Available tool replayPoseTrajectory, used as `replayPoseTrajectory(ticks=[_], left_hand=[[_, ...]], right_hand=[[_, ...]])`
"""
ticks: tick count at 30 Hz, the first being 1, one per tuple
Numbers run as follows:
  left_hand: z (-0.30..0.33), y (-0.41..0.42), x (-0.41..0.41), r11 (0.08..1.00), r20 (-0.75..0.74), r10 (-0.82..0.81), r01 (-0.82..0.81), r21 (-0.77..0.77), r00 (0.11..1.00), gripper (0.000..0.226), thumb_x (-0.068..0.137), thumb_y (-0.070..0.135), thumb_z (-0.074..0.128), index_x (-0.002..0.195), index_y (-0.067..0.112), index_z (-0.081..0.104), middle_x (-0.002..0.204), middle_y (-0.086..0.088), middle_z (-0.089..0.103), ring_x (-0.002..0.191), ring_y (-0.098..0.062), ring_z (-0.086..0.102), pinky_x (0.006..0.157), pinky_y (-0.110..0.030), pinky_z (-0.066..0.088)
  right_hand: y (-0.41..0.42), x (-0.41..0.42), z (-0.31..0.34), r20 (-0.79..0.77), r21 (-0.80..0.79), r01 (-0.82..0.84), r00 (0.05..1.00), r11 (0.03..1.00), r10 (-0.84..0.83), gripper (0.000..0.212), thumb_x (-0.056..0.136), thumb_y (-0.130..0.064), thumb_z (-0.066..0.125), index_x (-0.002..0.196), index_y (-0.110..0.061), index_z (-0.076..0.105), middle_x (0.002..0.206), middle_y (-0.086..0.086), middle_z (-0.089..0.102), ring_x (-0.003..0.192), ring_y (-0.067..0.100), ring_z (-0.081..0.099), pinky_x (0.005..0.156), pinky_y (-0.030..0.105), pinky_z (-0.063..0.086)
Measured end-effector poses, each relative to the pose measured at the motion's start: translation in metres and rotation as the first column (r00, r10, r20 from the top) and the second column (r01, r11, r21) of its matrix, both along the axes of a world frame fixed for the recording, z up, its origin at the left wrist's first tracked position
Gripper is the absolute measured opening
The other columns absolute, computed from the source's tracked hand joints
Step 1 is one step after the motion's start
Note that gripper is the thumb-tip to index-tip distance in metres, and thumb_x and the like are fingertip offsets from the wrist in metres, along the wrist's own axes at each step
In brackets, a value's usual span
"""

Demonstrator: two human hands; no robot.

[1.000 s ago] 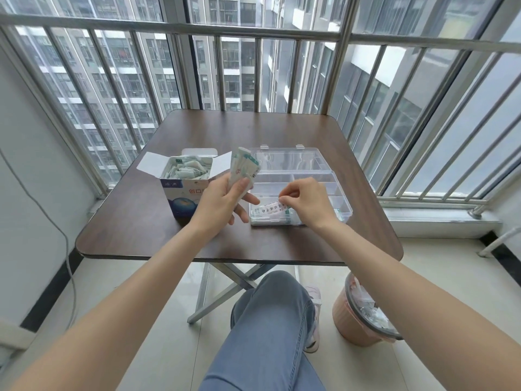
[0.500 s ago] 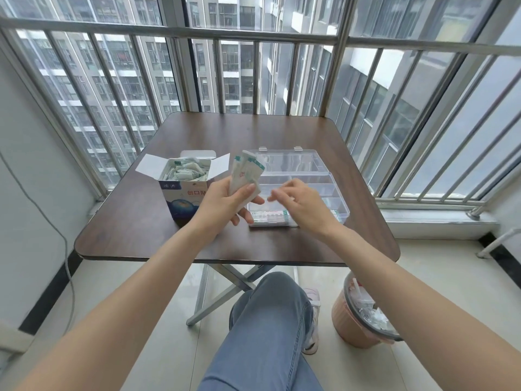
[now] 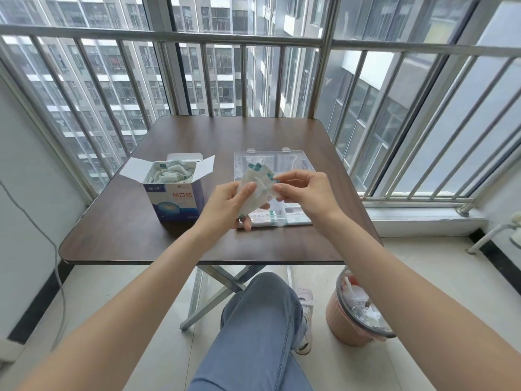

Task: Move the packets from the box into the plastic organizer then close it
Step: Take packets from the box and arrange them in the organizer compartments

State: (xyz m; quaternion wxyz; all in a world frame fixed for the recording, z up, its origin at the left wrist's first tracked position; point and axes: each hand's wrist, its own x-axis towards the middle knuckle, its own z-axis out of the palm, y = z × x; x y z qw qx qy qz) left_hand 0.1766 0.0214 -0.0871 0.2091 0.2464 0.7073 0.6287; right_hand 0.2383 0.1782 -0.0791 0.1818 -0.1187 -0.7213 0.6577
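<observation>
Brown wood makes up the table, which carries everything within easy reach of the seated person. At about ten o'clock from the hands stands the box, flaps spread wide so the packets inside can be lifted straight out; many remain, so the job looks far from done. Directly beyond the hands, toward twelve o'clock, lies the clear plastic organizer, lid thrown back flat, with a few strips already in its near compartment. Both forearms reach forward and meet above that near edge. The left hand grips a small fan of packets between thumb and curled fingers, probably as a supply. The right hand pinches the top one's edge, apparently peeling it off.
</observation>
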Motion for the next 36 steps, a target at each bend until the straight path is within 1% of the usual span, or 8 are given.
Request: replayPoseTrajectory(ticks=[5, 9, 14, 18, 22, 26, 31, 36], left_hand=[[-0.002, 0.01, 0.0, 0.997, 0.001, 0.08, -0.08, 0.024, 0.997, 0.019, 0.095, 0.021, 0.053, 0.107, 0.008, 0.061, 0.076, 0.003, 0.061, 0.036, -0.006, 0.05, 0.033, -0.012, 0.028], [0.0, 0.011, 0.001, 0.997, 0.052, 0.075, -0.076, 0.031, 0.996, 0.016, 0.091, 0.019, 0.06, 0.106, 0.014, 0.061, 0.079, 0.003, 0.061, 0.038, -0.005, 0.05, 0.034, -0.013, 0.03], [-0.002, 0.011, 0.001, 0.994, 0.069, 0.091, -0.094, 0.047, 0.993, 0.018, 0.091, 0.02, 0.061, 0.107, 0.013, 0.061, 0.081, 0.001, 0.063, 0.039, -0.006, 0.053, 0.033, -0.013, 0.03], [-0.003, 0.01, -0.002, 0.987, 0.112, 0.131, -0.14, 0.076, 0.985, 0.017, 0.09, 0.02, 0.061, 0.105, 0.012, 0.061, 0.086, -0.002, 0.066, 0.04, -0.007, 0.057, 0.032, -0.013, 0.031], [-0.002, 0.01, 0.0, 0.997, 0.12, 0.065, -0.069, 0.028, 0.991, 0.018, 0.09, 0.021, 0.061, 0.106, 0.011, 0.06, 0.082, 0.001, 0.065, 0.04, -0.007, 0.057, 0.031, -0.013, 0.03], [-0.001, 0.013, 0.006, 1.0, 0.112, -0.004, 0.004, 0.003, 0.994, 0.018, 0.091, 0.022, 0.06, 0.107, 0.014, 0.06, 0.082, 0.004, 0.065, 0.041, -0.008, 0.057, 0.032, -0.013, 0.032], [0.0, 0.014, 0.008, 0.998, 0.13, 0.037, -0.044, 0.051, 0.991, 0.016, 0.092, 0.019, 0.059, 0.107, 0.014, 0.059, 0.087, 0.0, 0.066, 0.044, -0.012, 0.063, 0.033, -0.015, 0.041], [-0.001, 0.011, 0.007, 0.991, 0.181, 0.043, -0.066, 0.12, 0.983, 0.014, 0.094, 0.016, 0.056, 0.107, 0.012, 0.058, 0.086, -0.001, 0.069, 0.051, -0.017, 0.068, 0.044, -0.021, 0.054]], right_hand=[[0.005, 0.005, 0.001, 0.037, -0.021, 0.014, 0.999, 1.0, -0.013, 0.012, 0.08, 0.003, 0.068, 0.091, 0.0, 0.064, 0.053, -0.008, 0.065, 0.045, 0.003, 0.058, 0.05, 0.012, 0.046], [0.005, 0.006, 0.0, 0.05, -0.027, 0.018, 0.999, 0.999, -0.017, 0.012, 0.079, 0.002, 0.07, 0.084, -0.007, 0.064, 0.055, -0.009, 0.066, 0.047, 0.003, 0.058, 0.05, 0.013, 0.045], [0.003, 0.007, 0.0, 0.054, -0.052, 0.058, 0.997, 0.997, -0.055, 0.019, 0.078, 0.003, 0.071, 0.095, 0.0, 0.064, 0.057, -0.003, 0.063, 0.044, 0.003, 0.056, 0.049, 0.013, 0.044], [0.006, 0.007, -0.001, 0.073, -0.052, 0.084, 0.994, 0.995, -0.08, 0.017, 0.079, 0.003, 0.07, 0.094, -0.001, 0.064, 0.066, 0.006, 0.06, 0.043, 0.003, 0.052, 0.051, 0.014, 0.045], [0.01, 0.008, -0.001, 0.074, -0.087, 0.052, 0.996, 0.995, -0.045, 0.012, 0.08, 0.001, 0.07, 0.078, -0.007, 0.061, 0.069, 0.005, 0.064, 0.048, 0.005, 0.056, 0.056, 0.017, 0.049], [0.008, 0.008, 0.0, 0.089, -0.128, 0.043, 0.996, 0.991, -0.031, 0.016, 0.082, -0.001, 0.069, 0.079, -0.008, 0.055, 0.067, 0.006, 0.062, 0.046, 0.005, 0.057, 0.053, 0.016, 0.049], [0.008, 0.008, -0.001, 0.105, -0.161, 0.103, 0.991, 0.982, -0.086, 0.022, 0.079, -0.001, 0.071, 0.078, -0.01, 0.052, 0.07, 0.008, 0.061, 0.045, 0.008, 0.054, 0.052, 0.016, 0.048], [0.009, 0.009, -0.003, 0.118, -0.196, 0.13, 0.987, 0.972, -0.108, 0.023, 0.077, 0.0, 0.073, 0.081, -0.012, 0.053, 0.075, 0.01, 0.062, 0.061, 0.019, 0.054, 0.057, 0.019, 0.047]])
